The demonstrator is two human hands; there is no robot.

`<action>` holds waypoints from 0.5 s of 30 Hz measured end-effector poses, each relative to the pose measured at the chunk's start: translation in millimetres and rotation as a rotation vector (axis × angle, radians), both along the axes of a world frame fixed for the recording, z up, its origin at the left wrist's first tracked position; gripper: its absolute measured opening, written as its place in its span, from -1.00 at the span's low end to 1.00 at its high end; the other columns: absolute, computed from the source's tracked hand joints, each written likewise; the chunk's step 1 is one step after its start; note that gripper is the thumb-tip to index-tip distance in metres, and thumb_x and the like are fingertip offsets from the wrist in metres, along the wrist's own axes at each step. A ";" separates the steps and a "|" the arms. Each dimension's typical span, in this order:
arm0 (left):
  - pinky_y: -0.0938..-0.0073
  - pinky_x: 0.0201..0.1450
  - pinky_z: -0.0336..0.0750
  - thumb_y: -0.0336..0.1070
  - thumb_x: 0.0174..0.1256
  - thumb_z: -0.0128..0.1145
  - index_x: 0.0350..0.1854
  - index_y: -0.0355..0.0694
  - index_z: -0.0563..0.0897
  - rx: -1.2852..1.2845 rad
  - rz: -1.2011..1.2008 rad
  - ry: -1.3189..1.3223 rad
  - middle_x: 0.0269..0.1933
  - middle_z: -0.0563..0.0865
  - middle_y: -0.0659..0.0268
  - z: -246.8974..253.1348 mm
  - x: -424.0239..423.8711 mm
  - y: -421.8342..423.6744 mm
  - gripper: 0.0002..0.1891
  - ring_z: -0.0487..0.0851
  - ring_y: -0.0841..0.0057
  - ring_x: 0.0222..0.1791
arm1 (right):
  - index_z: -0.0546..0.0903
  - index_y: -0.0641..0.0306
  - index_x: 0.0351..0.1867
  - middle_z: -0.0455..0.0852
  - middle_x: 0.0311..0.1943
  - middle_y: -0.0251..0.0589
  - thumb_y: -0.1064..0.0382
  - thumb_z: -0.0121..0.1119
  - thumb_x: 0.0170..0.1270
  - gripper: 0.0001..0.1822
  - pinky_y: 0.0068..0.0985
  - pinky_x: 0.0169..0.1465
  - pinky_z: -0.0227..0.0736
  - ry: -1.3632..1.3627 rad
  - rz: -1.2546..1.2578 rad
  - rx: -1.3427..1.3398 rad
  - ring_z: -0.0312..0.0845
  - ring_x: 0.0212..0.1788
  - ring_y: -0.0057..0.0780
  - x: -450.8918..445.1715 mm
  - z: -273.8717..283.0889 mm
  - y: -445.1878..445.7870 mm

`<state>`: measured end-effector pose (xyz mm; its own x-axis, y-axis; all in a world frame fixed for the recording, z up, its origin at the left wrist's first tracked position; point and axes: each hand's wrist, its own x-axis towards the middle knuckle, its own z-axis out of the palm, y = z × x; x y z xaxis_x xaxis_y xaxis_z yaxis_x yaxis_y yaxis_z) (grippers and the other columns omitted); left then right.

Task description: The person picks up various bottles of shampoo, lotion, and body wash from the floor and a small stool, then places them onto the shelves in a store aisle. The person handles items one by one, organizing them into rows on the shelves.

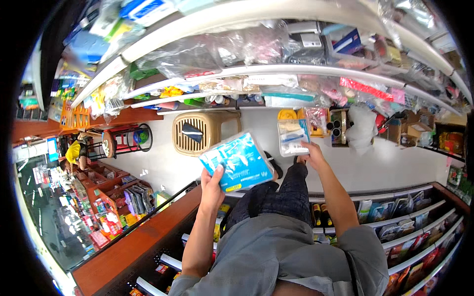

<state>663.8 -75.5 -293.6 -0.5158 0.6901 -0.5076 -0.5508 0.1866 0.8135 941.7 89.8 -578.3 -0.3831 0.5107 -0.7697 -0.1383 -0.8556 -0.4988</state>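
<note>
My left hand (pixel 213 185) grips the lower left side of a flat, shiny blue-and-white plastic package (pixel 240 162), its thumb on the front face. To the right, my right hand (pixel 313 155) pinches the lower right corner of a smaller clear plastic packet (pixel 294 137) with blue and tan parts. The two packages are apart, both held over the floor in front of my legs. Beyond the left package stands a tan plastic stool (pixel 200 125) with a slatted top, and a dark blue folded item (pixel 192 132) lies on it.
Packed store shelves (pixel 237 72) run across the far side. More shelves (pixel 400 222) with packets stand beside and behind me on the right. A wooden counter edge (pixel 140 240) is at the lower left. Boxes, a yellow crate (pixel 320 130) and a grey plastic bag (pixel 361 125) stand on the floor.
</note>
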 end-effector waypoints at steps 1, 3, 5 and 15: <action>0.38 0.21 0.55 -0.24 0.45 0.23 0.35 -0.33 0.36 0.015 0.009 0.026 0.17 0.64 0.19 1.9 -6.1 1.5 -0.47 0.64 0.50 0.12 | 0.60 0.29 0.07 0.73 -0.15 -0.24 0.20 0.33 0.28 -0.62 -0.39 -0.34 0.48 0.055 -0.021 -0.019 0.66 -0.21 -0.43 3.1 36.0 -1.0; 0.44 0.21 0.51 -0.26 0.49 0.19 0.36 -0.28 0.37 0.086 0.016 0.065 0.18 0.63 0.24 1.7 -16.6 3.3 -0.51 0.61 0.54 0.13 | 0.58 0.35 0.14 0.75 -0.06 -0.17 0.30 0.27 0.32 -0.62 -0.33 -0.05 0.57 0.123 -0.050 0.079 0.70 -0.05 -0.35 15.5 95.9 0.1; 0.45 0.21 0.49 -0.28 0.51 0.16 0.37 -0.25 0.37 0.111 0.035 0.099 0.18 0.62 0.25 2.4 -26.8 4.8 -0.53 0.59 0.55 0.13 | 0.57 0.39 0.17 0.75 -0.01 -0.14 0.32 0.25 0.32 -0.60 -0.33 0.09 0.55 0.184 -0.081 0.271 0.70 0.00 -0.33 30.7 139.4 2.3; 0.33 0.27 0.43 -0.36 0.27 0.36 0.32 -0.26 0.39 0.530 0.002 0.789 0.13 0.62 0.17 94.3 -59.3 17.5 -0.40 0.58 0.40 0.14 | 0.63 0.45 0.08 0.78 -0.09 -0.15 0.32 0.31 0.21 -0.60 -0.53 0.03 0.54 0.261 0.162 0.648 0.70 -0.08 -0.49 9.2 360.0 25.1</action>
